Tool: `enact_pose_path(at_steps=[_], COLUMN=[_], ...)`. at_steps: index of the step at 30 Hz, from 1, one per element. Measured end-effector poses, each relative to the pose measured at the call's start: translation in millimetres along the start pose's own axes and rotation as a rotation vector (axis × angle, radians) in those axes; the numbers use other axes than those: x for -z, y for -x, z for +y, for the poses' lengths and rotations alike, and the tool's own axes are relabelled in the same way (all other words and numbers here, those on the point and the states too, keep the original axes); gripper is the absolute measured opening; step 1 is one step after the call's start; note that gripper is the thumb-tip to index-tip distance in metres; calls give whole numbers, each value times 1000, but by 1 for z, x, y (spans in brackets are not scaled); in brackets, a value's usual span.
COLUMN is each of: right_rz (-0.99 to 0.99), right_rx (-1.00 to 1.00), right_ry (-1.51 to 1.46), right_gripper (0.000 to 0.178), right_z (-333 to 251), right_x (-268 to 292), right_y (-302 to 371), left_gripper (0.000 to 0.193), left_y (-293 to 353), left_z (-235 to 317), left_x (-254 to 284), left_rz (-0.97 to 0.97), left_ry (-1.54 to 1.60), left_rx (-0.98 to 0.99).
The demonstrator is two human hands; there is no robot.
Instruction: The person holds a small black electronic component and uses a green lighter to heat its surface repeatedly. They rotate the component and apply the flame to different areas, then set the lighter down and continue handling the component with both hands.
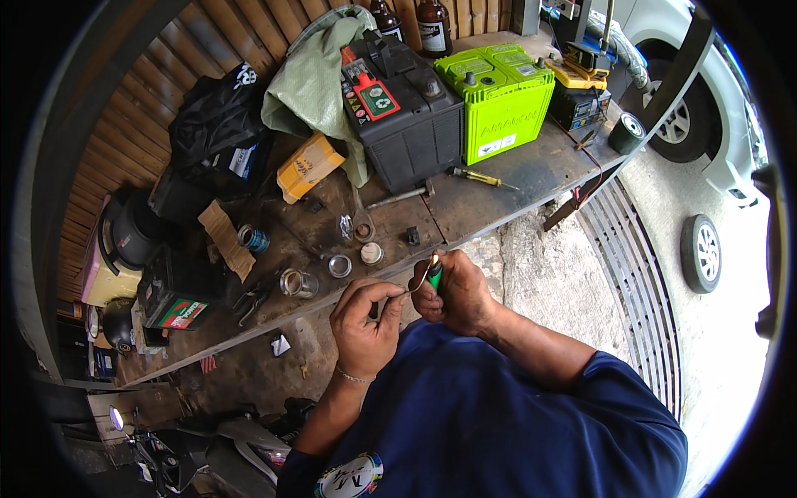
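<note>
My right hand (pixel 465 295) is closed around a green lighter (pixel 434 276), and a small bright flame shows at its top. Between the pinched thumb and forefinger of my left hand (pixel 365 324) runs a thin pale wire or string (pixel 419 284), which I cannot tell apart; its far end reaches up to the flame. Both hands are close together in front of my chest, near the front edge of the workbench (pixel 465 228). Just beyond them on the bench are a metal cup (pixel 299 284), a round silver lid (pixel 339 266) and a small tin with pale contents (pixel 371 253).
A black car battery (pixel 407 124) and a lime green one (pixel 508 108) stand at the back. A hammer (pixel 398 197), a yellow screwdriver (pixel 481 178), an orange-yellow box (pixel 309 168) and pliers (pixel 251 303) lie around. A motorcycle (pixel 199 448) is at lower left.
</note>
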State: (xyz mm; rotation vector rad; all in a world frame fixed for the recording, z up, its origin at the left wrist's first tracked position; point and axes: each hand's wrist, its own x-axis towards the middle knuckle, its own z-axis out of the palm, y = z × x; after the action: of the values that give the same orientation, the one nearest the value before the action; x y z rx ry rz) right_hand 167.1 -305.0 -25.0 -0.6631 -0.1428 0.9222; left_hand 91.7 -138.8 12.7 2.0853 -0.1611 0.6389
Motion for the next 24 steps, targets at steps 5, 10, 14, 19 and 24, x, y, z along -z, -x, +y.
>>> enact_pose_path(at_steps=[5,10,14,19,24], right_rz=[-14,4,-3,31,51], right_rx=[-10,-4,-7,-19,-12], right_ry=[-11,-3,22,86,46], right_gripper=[54,56,58,58,57], right_z=[0,1,1,3,-1], right_x=[1,2,3,1,-1], right_y=[-1,-1,-1,-1,-2], left_gripper=[12,13,13,13,13], left_y=[-1,-2,-4,-4,-4], left_z=[-1,-1,-1,-1,0], left_x=[-1,0,1,2,2], left_rz=[1,1,-1,-3,-5], left_ry=[-8,-34,-60,-65,-60], left_rx=[-8,-13,-20,-21,-11])
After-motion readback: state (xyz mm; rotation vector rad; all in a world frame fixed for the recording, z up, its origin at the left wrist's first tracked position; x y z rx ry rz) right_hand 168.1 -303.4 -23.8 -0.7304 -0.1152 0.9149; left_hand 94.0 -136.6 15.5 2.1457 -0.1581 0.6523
